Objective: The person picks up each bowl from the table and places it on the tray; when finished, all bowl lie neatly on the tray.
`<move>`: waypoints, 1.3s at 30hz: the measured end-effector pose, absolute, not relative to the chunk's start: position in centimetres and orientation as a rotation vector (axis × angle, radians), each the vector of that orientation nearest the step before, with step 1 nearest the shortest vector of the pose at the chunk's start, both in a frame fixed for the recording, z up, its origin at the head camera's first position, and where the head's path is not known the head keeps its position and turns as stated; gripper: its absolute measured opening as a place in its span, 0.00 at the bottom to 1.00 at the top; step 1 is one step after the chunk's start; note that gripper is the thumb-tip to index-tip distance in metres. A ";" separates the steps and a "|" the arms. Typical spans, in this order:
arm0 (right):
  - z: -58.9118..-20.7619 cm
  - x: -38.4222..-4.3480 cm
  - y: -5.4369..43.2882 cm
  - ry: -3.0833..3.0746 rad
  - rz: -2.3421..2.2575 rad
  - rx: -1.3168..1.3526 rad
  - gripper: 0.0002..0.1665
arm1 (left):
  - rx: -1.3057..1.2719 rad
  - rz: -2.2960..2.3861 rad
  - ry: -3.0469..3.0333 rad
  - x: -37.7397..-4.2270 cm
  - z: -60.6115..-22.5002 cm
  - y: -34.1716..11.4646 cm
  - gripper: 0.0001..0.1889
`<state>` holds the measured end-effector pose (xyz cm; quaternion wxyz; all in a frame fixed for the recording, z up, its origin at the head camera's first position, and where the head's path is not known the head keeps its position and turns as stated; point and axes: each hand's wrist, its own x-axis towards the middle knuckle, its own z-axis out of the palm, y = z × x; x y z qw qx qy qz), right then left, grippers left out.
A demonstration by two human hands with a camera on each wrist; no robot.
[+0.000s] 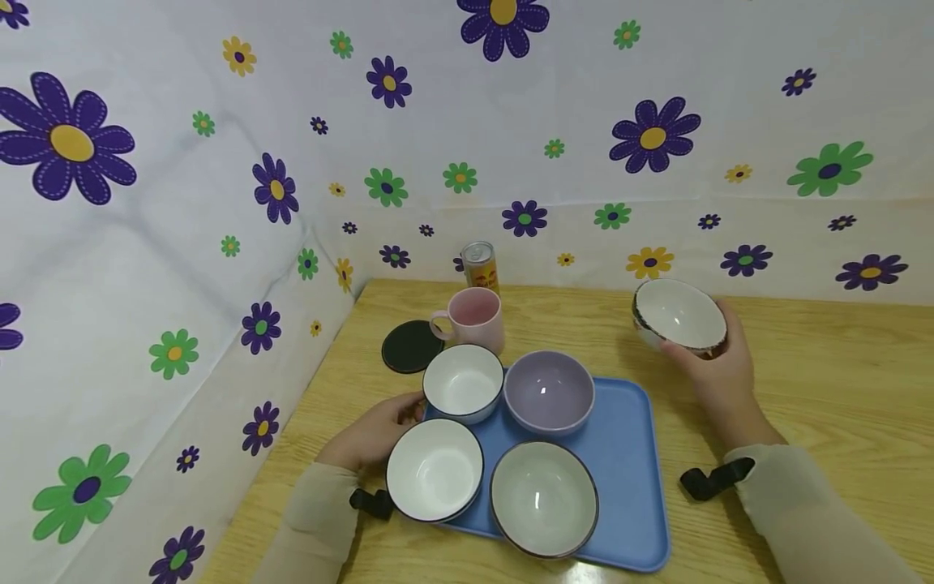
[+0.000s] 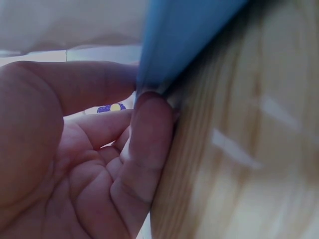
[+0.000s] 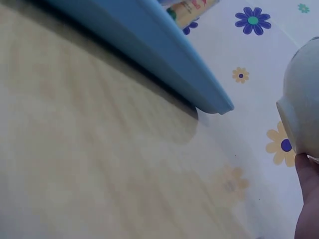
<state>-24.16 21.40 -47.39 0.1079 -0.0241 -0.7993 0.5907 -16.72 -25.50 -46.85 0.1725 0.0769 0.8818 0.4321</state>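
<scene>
My right hand grips a white bowl with a dark, patterned rim, tilted at the back right. In the right wrist view the thumb lies against this bowl's pale outside, near its foot. At the left edge of a blue tray, my left hand pinches the tray's side; the left wrist view shows curled fingers at the blue wall. On the tray stand a white bowl, a purple bowl, another white bowl and a greenish-white bowl.
Behind the tray stand a pink mug and a drink can. A round black coaster lies left of the mug. A flower-printed cloth hangs behind and left of the wooden table.
</scene>
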 end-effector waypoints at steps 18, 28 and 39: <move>-47.6 -17.5 21.7 -2.357 1.735 0.237 0.62 | 0.244 1.186 2.530 -16.7 -46.6 -25.4 0.24; -47.8 -15.2 22.0 -2.389 1.776 0.345 0.65 | 0.242 1.200 2.519 -16.7 -46.8 -25.3 0.25; -47.9 -12.4 21.7 -2.380 1.802 0.626 0.72 | 0.233 1.212 2.511 -16.6 -46.8 -25.4 0.24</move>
